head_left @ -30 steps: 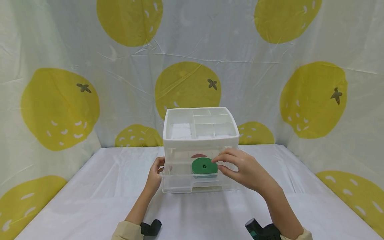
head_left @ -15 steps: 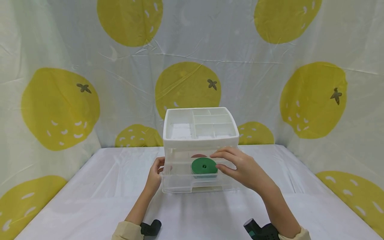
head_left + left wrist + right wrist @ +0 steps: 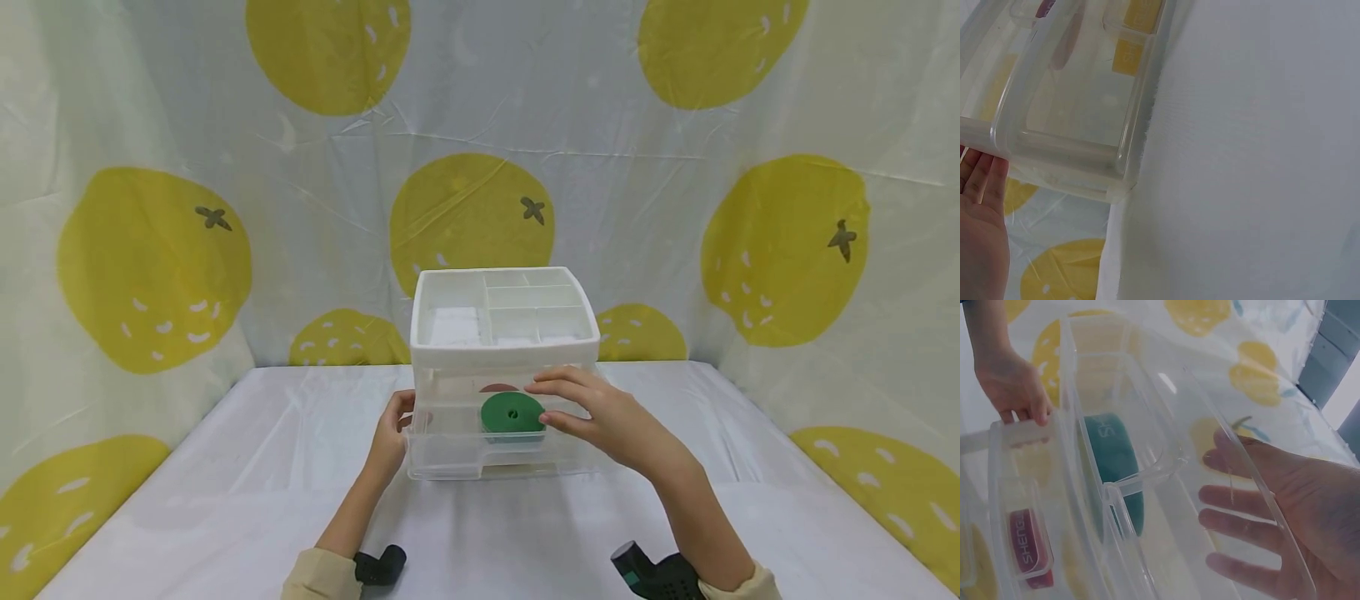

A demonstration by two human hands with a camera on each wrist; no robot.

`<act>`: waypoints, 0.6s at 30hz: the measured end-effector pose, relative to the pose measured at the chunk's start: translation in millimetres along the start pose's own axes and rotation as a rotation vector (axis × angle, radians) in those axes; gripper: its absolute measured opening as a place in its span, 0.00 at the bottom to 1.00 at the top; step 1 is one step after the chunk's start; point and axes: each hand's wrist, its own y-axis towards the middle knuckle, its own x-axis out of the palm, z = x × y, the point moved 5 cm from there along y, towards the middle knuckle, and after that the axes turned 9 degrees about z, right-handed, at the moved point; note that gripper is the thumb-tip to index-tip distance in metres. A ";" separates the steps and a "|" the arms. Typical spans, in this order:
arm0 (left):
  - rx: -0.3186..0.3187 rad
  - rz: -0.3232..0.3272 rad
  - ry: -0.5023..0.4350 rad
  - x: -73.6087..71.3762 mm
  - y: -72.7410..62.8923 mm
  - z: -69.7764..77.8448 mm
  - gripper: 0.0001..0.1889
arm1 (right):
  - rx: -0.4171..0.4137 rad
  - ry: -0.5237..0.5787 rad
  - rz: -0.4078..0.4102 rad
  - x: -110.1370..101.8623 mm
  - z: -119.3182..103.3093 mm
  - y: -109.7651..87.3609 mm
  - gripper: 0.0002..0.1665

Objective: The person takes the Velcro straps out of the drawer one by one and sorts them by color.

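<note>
A white storage box [image 3: 504,357] with clear drawers stands on the cloth-covered table. Its upper clear drawer [image 3: 444,454] is pulled out toward me. Inside lies a green disc [image 3: 512,412] with a small hole in its middle. My right hand [image 3: 611,421] hovers over the drawer's right part, thumb tip close by the disc's right edge, fingers stretched and holding nothing. In the right wrist view, part of that hand [image 3: 1297,512] shows through the clear drawer wall. My left hand [image 3: 388,433] rests its fingers against the box's left side, some fingertips hidden behind it.
A divided white tray [image 3: 457,308] tops the box. Below, another drawer holds a red piece [image 3: 1030,549] with lettering. White cloth [image 3: 262,492] covers the table. A curtain with yellow fruit prints [image 3: 472,212] surrounds it. Dark devices [image 3: 656,573] sit on both wrists.
My right hand's index finger has risen slightly from the green disc's rim, and the hand has shifted a little left. The left hand stays against the box; the disc lies where it was.
</note>
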 end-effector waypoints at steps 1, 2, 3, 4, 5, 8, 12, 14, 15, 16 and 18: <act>0.002 0.001 0.002 0.0 0.3 -0.2 0.20 | 0.006 0.002 -0.010 -0.4 -0.1 0.5 0.23; 0.000 0.003 -0.001 -0.2 0.6 -0.3 0.20 | 0.011 0.002 -0.022 -0.8 -0.3 1.0 0.23; 0.001 0.003 0.002 -0.4 0.8 -0.4 0.20 | 0.014 0.002 -0.036 -1.2 -0.4 1.7 0.23; 0.001 0.004 0.003 -0.6 0.9 -0.8 0.20 | 0.015 0.000 -0.049 -1.7 -0.5 2.5 0.24; -0.007 0.005 -0.009 -0.7 1.0 -1.0 0.20 | 0.016 -0.004 -0.063 -2.0 -0.4 3.5 0.24; -0.016 0.004 -0.024 -1.0 1.4 -1.9 0.20 | 0.006 -0.018 -0.101 -3.2 -0.7 6.3 0.25; -0.016 -0.001 -0.025 -0.6 1.9 -3.4 0.19 | -0.020 -0.044 -0.137 -4.4 -1.9 11.4 0.26; -0.021 -0.002 -0.023 -0.4 1.5 -3.3 0.19 | -0.037 -0.066 -0.152 -4.0 -2.5 14.4 0.27; -0.024 -0.004 -0.024 -0.1 1.0 -2.7 0.19 | -0.045 -0.075 -0.160 -3.5 -2.7 15.8 0.27; -0.025 -0.005 -0.024 0.1 0.6 -2.4 0.19 | -0.054 -0.082 -0.168 -2.8 -2.9 17.2 0.28; -0.024 -0.007 -0.028 0.7 0.2 -2.4 0.20 | -0.067 -0.096 -0.183 -0.9 -2.9 19.6 0.29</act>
